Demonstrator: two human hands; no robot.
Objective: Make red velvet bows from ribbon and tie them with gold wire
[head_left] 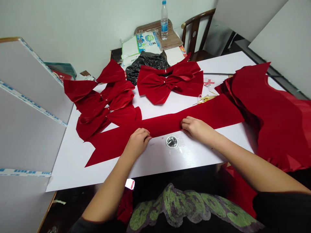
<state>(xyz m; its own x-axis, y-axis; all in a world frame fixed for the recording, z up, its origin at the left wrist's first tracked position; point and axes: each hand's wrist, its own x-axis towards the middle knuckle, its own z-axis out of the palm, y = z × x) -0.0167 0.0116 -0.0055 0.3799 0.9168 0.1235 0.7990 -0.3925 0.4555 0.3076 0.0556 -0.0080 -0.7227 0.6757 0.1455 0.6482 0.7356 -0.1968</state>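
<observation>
Red velvet strip with notched end (155, 127) lying flat across white board desk (73, 165), left hand (138, 141) and right hand (198, 130) palm-down on it, grips open, no clear pinch. Red velvet bows (167, 81) beyond it, gold metal pins (205, 99) by its far edge, round silver foil disc (172, 141) just nearside

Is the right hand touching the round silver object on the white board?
Apart. The head view shows the right hand resting on the red velvet strip, with a plain gap between it and the round silver object on the white board.
</observation>
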